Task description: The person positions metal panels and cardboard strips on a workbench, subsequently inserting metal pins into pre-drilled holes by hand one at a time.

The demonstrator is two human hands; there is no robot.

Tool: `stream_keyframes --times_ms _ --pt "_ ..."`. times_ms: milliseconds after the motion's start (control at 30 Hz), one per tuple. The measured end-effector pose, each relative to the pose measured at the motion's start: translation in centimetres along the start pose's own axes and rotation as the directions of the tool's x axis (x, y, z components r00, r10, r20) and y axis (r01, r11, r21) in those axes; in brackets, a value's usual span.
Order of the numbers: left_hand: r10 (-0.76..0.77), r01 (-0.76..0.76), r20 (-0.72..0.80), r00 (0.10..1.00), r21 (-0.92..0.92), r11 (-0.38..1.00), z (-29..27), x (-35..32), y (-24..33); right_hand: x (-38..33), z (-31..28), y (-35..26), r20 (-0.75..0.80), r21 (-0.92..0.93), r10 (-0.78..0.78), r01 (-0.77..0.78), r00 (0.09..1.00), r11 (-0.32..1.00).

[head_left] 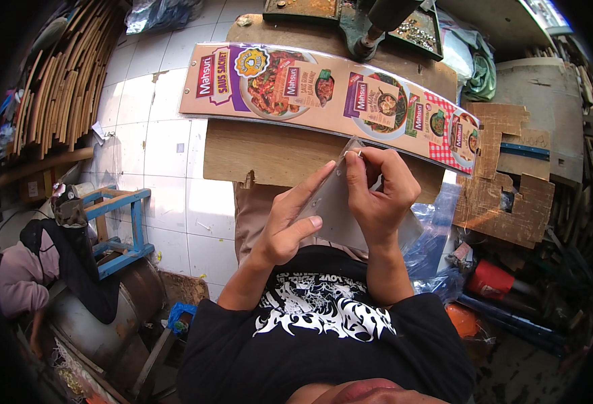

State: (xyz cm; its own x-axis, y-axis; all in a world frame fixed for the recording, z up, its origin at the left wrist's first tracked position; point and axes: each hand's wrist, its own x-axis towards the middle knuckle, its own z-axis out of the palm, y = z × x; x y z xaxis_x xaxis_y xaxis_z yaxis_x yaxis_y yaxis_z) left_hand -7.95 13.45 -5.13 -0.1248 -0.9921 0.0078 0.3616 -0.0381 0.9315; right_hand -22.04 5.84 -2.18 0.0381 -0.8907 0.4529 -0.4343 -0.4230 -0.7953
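A flat grey panel (337, 207) with a shiny, semi-clear look is tilted upright in front of my body, its narrow top corner pointing away from me. My left hand (284, 225) grips its left edge, with the thumb on the near face and the fingers stretched along the side. At the top corner, the thumb and forefinger of my right hand (384, 192) are pinched together on the panel. A tiny whitish bit shows at those fingertips, too small to name. Just beyond lies a long printed display board (340, 87) with food pictures, touched by neither hand.
The board rests on a wooden bench (276, 145). Behind it stands a dark metal machine (364, 44) beside trays of small metal parts (418, 32). Cut cardboard (505, 172) and clear plastic (434, 236) lie right. Stacked wood strips (67, 74) and a blue frame (118, 252) stand left.
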Motion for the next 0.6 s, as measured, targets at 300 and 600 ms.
stream_keyframes --times_ms 300,600 --pt "-0.007 0.007 -0.007 1.000 0.000 1.000 -0.15 0.06 0.06 0.17 0.07 -0.04 0.007 -0.029 0.001 -0.001 1.000 1.000" --pt "-0.019 0.019 0.008 1.000 -0.034 0.999 -0.34 -0.13 -0.06 0.15 -0.13 -0.17 0.044 0.018 -0.011 0.010 0.999 1.000"
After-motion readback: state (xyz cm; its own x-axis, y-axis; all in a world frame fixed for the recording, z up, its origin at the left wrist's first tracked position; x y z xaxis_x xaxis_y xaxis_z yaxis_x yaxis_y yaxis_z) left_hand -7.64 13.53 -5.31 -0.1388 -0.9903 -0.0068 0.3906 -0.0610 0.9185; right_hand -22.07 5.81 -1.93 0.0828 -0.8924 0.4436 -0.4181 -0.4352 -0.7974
